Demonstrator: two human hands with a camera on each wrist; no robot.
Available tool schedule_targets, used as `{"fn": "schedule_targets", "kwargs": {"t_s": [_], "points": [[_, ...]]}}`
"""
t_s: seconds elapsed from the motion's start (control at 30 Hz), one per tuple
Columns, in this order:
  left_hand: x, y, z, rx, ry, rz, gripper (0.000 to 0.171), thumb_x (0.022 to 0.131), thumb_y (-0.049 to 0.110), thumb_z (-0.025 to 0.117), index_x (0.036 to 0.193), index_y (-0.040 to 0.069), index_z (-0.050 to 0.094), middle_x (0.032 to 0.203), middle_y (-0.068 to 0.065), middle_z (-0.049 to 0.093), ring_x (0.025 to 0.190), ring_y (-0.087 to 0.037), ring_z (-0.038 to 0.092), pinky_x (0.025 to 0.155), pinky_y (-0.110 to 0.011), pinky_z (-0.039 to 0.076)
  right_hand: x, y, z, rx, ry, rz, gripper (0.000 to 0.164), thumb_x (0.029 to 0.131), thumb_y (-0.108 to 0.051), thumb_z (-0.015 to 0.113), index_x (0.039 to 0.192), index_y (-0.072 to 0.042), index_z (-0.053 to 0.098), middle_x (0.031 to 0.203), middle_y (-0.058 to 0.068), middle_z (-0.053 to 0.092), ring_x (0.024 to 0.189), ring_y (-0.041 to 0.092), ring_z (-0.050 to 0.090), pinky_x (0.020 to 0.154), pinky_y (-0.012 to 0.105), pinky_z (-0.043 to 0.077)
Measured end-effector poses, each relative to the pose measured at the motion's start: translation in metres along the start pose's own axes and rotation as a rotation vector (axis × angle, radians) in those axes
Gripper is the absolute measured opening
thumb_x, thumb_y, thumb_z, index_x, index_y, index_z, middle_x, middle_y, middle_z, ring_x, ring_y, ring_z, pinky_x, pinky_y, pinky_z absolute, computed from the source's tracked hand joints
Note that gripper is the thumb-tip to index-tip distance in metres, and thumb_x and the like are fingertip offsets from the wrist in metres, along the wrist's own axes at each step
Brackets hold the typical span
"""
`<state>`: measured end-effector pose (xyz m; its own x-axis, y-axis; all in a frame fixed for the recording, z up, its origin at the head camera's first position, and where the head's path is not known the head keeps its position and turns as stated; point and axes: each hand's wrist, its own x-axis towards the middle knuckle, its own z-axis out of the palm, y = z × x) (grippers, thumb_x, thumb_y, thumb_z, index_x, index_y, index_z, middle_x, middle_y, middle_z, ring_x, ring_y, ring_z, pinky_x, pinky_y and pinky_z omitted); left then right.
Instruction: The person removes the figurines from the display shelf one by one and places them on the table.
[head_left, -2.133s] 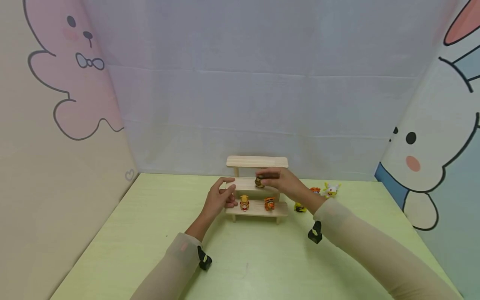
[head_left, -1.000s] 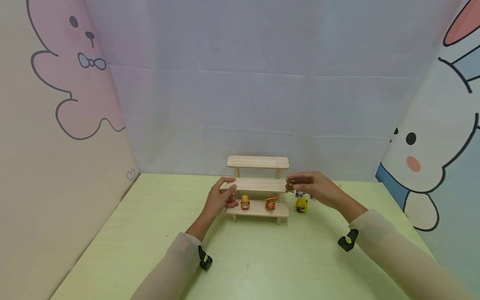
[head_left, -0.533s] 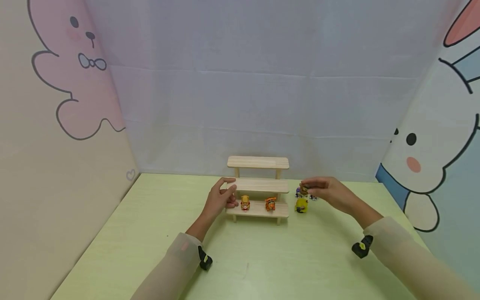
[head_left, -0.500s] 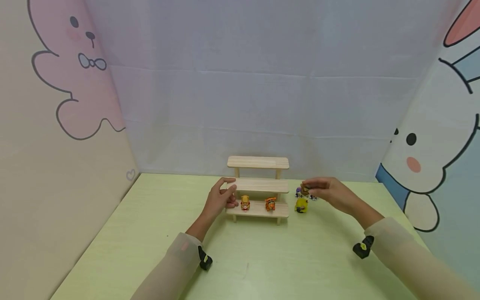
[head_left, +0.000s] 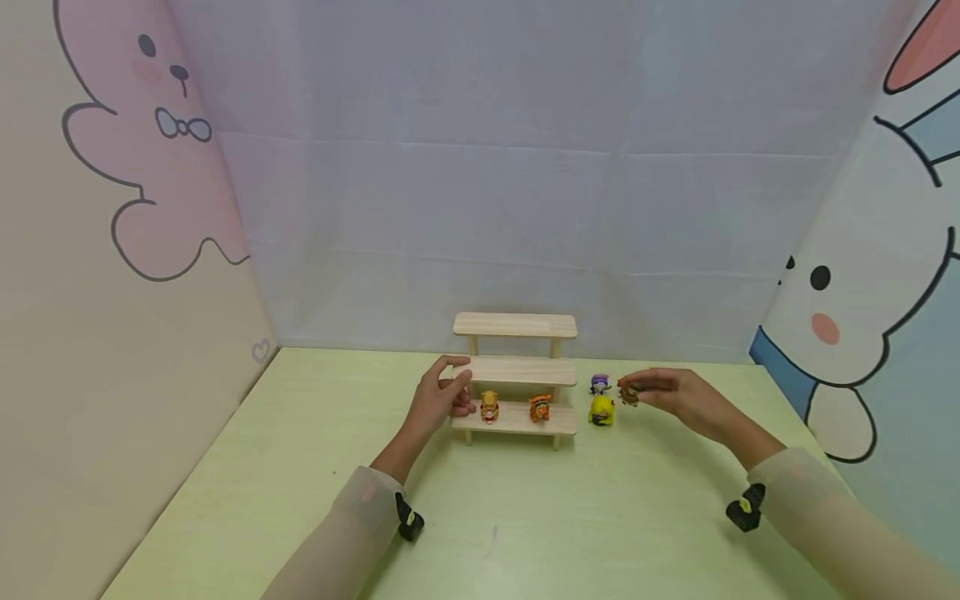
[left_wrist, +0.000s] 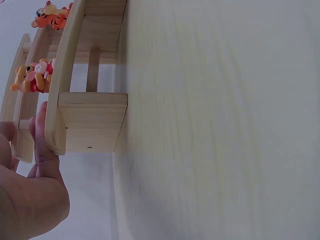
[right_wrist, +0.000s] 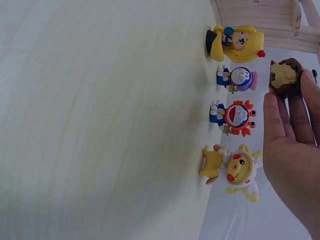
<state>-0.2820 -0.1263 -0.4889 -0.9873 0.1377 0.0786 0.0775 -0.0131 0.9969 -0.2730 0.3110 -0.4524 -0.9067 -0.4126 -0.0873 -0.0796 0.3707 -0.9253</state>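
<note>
Brown-and-tan toy figurine (right_wrist: 284, 74) is pinched in R hand (head_left: 682, 398) above table (head_left: 465, 525); pale wooden 3-tier stand (head_left: 513, 323) is gripped w/ L hand (head_left: 437, 396). Yellow-haired toy figurine (right_wrist: 245, 44) nearby shouldn't be knocked.

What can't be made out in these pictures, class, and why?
Head view: most of the white-hooded toy, hidden behind the right hand.
Right wrist view: part of the brown toy, covered by that hand.
Left wrist view: one end of the shelf, past the top edge; part of the left hand, past the left edge.
</note>
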Motion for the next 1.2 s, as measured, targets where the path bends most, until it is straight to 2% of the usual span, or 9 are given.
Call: {"fn": "schedule_targets", "kwargs": {"t_s": [0.3,0.5,0.73,0.87,1.2], "points": [[-0.001,0.001,-0.001,0.004,-0.006,0.002,0.042,0.104,0.028,0.065,0.142,0.011,0.058,0.077,-0.019,0.069,0.064,-0.022,0.072,0.059,-0.028,0.063,-0.002,0.019,-0.001,0.028,-0.012,0.025,0.047,0.104,-0.017,0.065,0.144,0.005,0.054,0.147,0.026,0.053,0.116,0.004,0.064,0.103,0.035,0.055],[-0.001,0.001,-0.001,0.001,-0.005,0.004,0.041,0.104,0.028,0.065,0.141,0.011,0.059,0.075,-0.015,0.067,0.063,-0.022,0.072,0.058,-0.028,0.062,-0.003,0.027,0.003,0.048,-0.039,0.02,0.046,0.105,-0.013,0.063,0.145,0.008,0.052,0.149,0.03,0.048,0.116,0.002,0.062,0.1,0.031,0.056],[-0.002,0.003,0.001,0.002,0.006,-0.004,0.038,0.105,0.026,0.064,0.14,0.013,0.06,0.074,-0.013,0.067,0.062,-0.02,0.071,0.057,-0.027,0.062,-0.003,0.036,0.006,0.072,-0.059,0.015,0.044,0.105,-0.009,0.061,0.143,0.011,0.05,0.142,0.027,0.053,0.114,0.005,0.062,0.094,0.027,0.057],[-0.002,0.003,0.002,0.004,0.01,-0.005,0.038,0.105,0.025,0.064,0.14,0.013,0.06,0.074,-0.014,0.067,0.061,-0.019,0.071,0.057,-0.026,0.062,-0.003,0.04,0.006,0.079,-0.077,-0.005,0.044,0.106,-0.007,0.058,0.142,0.015,0.048,0.14,0.026,0.055,0.114,0.004,0.062,0.093,0.024,0.057],[-0.003,0.004,0.002,0.009,0.007,-0.002,0.038,0.105,0.026,0.064,0.141,0.013,0.059,0.075,-0.016,0.067,0.062,-0.02,0.071,0.057,-0.027,0.062,-0.004,0.041,0.007,0.091,-0.086,-0.003,0.044,0.107,-0.007,0.056,0.143,0.016,0.046,0.145,0.034,0.047,0.115,0.001,0.061,0.094,0.023,0.056]]}}
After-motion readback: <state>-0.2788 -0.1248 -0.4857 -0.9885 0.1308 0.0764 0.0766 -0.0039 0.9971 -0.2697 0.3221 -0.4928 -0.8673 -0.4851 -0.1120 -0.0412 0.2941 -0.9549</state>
